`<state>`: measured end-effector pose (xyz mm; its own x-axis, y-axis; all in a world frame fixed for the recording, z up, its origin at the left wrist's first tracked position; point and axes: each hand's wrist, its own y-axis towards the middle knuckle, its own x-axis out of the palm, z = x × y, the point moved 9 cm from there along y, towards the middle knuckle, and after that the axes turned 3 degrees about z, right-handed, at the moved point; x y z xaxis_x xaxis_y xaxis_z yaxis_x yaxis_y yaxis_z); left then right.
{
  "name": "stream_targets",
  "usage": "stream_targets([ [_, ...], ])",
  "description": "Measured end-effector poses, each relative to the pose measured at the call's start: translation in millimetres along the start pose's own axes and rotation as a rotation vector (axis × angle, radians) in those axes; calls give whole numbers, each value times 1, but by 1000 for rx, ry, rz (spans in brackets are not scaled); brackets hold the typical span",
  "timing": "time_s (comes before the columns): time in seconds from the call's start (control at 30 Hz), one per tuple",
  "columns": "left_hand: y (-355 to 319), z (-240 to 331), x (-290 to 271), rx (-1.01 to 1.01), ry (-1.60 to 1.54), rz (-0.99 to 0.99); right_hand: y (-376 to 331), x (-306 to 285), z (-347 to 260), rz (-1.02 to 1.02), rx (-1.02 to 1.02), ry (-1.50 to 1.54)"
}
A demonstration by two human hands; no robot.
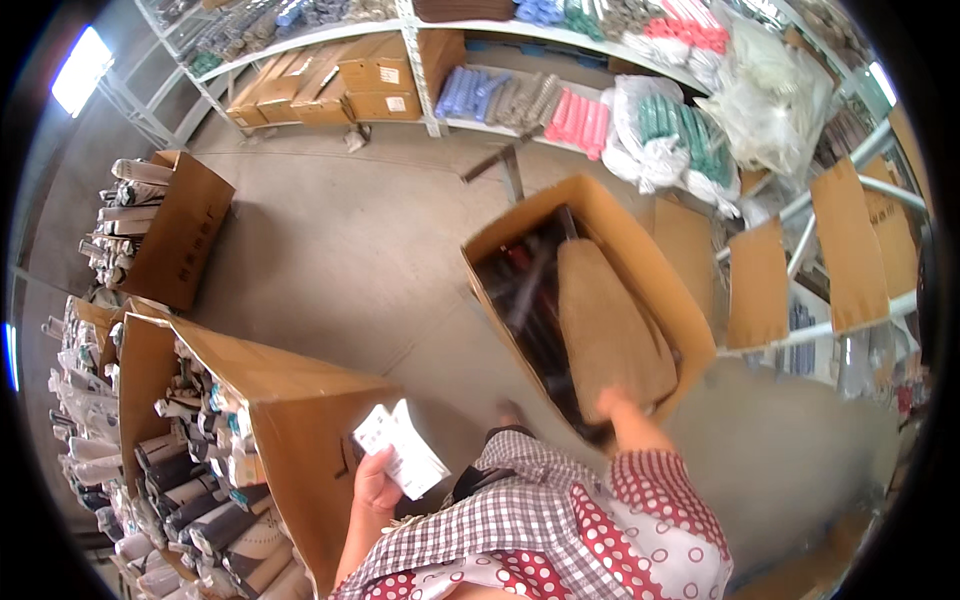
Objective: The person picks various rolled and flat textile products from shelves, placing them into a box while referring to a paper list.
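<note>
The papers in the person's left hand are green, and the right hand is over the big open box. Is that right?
Not quite: the papers are white, not green, as the head view shows. They are in the left hand, and the right hand is over the big open box.

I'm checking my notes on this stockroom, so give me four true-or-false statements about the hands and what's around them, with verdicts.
1. The left hand holds white papers. True.
2. The right hand also holds papers. False: it is at the brown board in the open box.
3. Grey-brown rolls lie between blue rolls and pink rolls. True.
4. The right sleeve is plain black. False: it is patterned in red and white.
</note>
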<state>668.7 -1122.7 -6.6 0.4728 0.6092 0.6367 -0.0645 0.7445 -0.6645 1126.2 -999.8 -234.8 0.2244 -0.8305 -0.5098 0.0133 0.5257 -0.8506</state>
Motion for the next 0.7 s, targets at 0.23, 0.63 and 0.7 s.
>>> stream_targets([
  [0.23, 133, 82, 142, -162, 116, -241, 145, -22, -26, 349, -215, 304],
  [0.63, 328, 331, 279, -203, -38, -430, 56, -742, -181, 1030, -538, 1052],
  [0.7, 365, 383, 275, -222, -13, -439, 29, -838, -227, 1133, -603, 932],
])
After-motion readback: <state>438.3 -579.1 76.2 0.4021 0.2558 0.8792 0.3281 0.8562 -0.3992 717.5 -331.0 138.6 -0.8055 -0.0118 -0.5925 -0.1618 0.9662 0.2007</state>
